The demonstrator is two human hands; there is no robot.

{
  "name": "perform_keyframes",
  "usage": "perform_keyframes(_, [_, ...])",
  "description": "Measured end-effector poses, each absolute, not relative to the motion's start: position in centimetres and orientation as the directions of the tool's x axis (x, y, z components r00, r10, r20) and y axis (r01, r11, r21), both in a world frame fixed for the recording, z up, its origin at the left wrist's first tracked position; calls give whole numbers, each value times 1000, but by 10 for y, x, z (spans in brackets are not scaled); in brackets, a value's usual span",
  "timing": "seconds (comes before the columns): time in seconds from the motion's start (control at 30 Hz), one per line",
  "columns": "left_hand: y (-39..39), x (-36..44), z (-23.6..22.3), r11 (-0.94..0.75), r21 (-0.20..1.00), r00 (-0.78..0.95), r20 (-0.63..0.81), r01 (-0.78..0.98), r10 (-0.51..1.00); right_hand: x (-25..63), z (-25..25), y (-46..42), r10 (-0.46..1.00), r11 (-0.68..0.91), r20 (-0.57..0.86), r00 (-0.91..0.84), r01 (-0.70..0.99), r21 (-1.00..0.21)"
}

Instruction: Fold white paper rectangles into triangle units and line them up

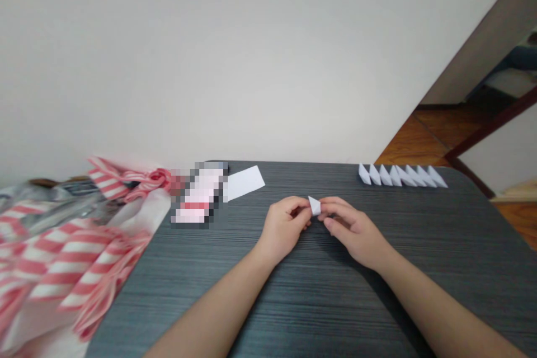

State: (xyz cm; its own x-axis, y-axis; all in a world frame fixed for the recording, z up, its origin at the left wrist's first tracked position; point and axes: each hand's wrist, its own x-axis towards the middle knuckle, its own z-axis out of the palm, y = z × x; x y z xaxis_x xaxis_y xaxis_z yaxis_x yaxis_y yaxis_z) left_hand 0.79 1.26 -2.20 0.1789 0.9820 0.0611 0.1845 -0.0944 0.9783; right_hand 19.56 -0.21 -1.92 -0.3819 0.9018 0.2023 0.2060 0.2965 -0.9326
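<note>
A small piece of folded white paper [314, 206], with a pointed top, is held up between my hands over the middle of the dark table. My left hand [285, 228] pinches its left side between thumb and fingers. On the other side, the curled fingertips of my right hand [354, 232] grip the right edge, with the thumb a little lower. Part of the paper is hidden behind the fingers. At the back right stands a row of several folded white paper pieces [400, 176], leaning close together. A flat white paper sheet [245, 183] lies at the back left.
A phone-like object [199, 196], blurred by pixels, lies beside the sheet on the dark wood-grain table [188, 285]. Red-and-white striped cloth [71, 257] is heaped along the left edge. A white wall [251, 56] rises behind; wooden floor [411, 137] shows at right.
</note>
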Motion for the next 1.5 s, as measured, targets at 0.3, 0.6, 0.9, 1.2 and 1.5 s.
perform_keyframes(0.3, [12,8,-20,-43,988,202,12,151,979,195,-19,-2,908,244,161,-387,175,-954])
perform_keyframes(0.6, [11,6,-18,-145,961,308,68,234,949,196,-17,-1,901,216,118,-417,196,-957])
perform_keyframes(0.9, [12,7,-19,-149,965,309,78,214,948,195,-19,-2,896,258,156,-416,202,-945])
perform_keyframes(1.2, [13,7,-16,-123,976,317,61,179,947,195,-20,-2,902,276,174,-396,218,-936])
perform_keyframes(1.5, [11,6,-16,-136,971,317,68,198,946,198,-19,0,889,259,138,-436,232,-938])
